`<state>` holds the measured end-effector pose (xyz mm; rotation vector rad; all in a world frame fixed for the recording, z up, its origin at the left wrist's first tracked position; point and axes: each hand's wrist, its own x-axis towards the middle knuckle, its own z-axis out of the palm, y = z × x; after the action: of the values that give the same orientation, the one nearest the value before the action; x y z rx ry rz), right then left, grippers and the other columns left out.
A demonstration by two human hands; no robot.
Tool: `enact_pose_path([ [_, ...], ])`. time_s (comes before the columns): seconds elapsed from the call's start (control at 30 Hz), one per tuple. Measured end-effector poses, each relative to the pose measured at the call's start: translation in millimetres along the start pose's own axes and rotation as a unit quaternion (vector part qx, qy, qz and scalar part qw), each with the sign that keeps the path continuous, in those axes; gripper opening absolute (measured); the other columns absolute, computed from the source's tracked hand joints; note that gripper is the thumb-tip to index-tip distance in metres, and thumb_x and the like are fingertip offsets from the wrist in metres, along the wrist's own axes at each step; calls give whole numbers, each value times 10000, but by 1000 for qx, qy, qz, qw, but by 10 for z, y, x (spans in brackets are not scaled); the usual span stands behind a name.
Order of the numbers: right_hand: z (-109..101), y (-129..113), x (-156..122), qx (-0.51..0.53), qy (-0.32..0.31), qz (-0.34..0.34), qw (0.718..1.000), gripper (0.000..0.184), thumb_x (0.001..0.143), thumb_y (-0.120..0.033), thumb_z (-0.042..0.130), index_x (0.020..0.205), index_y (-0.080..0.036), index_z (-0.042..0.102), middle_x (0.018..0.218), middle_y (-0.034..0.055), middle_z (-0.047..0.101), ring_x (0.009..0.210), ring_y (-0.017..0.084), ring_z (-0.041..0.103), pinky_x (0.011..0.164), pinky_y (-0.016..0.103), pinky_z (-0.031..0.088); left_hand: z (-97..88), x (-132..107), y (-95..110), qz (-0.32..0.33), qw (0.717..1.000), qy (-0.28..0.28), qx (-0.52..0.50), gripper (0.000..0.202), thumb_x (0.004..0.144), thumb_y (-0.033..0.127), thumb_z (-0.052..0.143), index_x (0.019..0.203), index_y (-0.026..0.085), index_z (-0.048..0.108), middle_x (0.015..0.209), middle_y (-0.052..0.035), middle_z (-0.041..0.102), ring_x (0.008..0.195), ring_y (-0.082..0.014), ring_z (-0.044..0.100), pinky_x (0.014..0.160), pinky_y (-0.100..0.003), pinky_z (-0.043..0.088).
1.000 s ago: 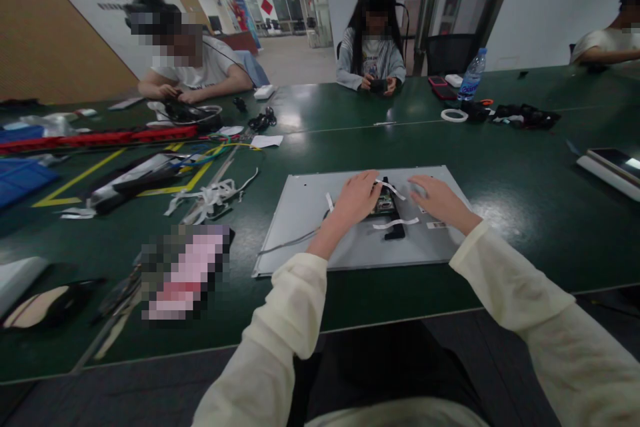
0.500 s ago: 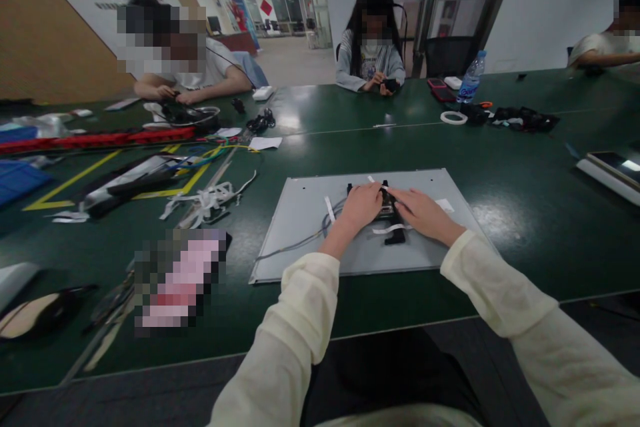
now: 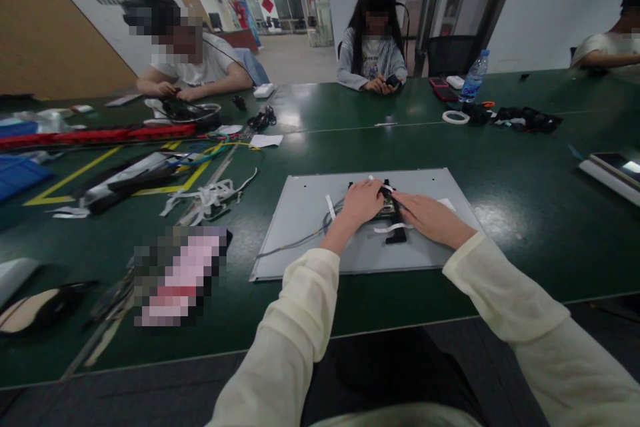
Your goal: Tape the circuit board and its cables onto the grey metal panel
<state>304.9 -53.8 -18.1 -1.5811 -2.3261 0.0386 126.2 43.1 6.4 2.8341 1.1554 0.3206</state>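
A circuit board [image 3: 387, 209] in a black frame lies on a light grey panel [image 3: 300, 213], partly covered by my hands. My left hand [image 3: 363, 202] curls over its left side, the fingers bent round the edge. Stretched nearly straight, the fingers of my right hand [image 3: 425, 213] touch the board's upper right side near a white strip. A black bracket leg [image 3: 397, 236] sticks out toward me, crossed by another white strip [image 3: 393, 229]. A grey cable [image 3: 295, 247] runs from under my left hand to the panel's left edge. What lies beneath my fingertips is hidden.
Left of the panel lie a tangle of white strips [image 3: 210, 200] and a phone-like pink object [image 3: 187, 273], blurred out. Two people sit across the table, a third at far right. A water bottle [image 3: 474, 77] and a tape roll [image 3: 455, 117] stand at the back right.
My right hand has shifted slightly right and lies flatter beside the board. My left hand stays in place on it. The camera view has moved a little.
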Motion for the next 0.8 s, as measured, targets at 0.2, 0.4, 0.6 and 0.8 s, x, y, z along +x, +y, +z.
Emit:
enact_pose_path([
  [0.2,-37,-10,-70,-9,-8,9,1000,468,981,-309,273,1396,-169,440,1382,94,521,1241,208,524,1043,402,434,-17,2,-11,-6,1000,-15,-10,306,916,211,369,1167,192,542,1208,-102,623,1166,-246,546,969,-403,410],
  [0.4,-49,-3,-182,-13,-10,11,1000,459,976,-297,296,1390,-177,454,1370,85,535,1278,206,492,1050,414,433,-9,15,-19,-4,999,-19,-29,321,907,213,374,1180,209,543,1302,-94,576,1225,-246,510,1004,-422,390],
  [0.6,-54,-10,-188,-12,-6,20,1000,455,969,-297,318,1378,-176,477,1363,78,542,1264,208,505,1049,406,435,2,23,-37,-2,1000,-13,-21,324,900,234,380,1181,206,539,1269,-93,597,1185,-252,542,983,-418,408],
  [0.8,-91,-41,-181,-14,-4,26,1000,441,970,-296,319,1346,-173,513,1319,89,578,1219,210,542,1042,405,436,13,51,-55,-14,1000,-20,-3,307,910,281,394,1175,183,517,1203,-105,636,1133,-253,582,950,-385,427],
])
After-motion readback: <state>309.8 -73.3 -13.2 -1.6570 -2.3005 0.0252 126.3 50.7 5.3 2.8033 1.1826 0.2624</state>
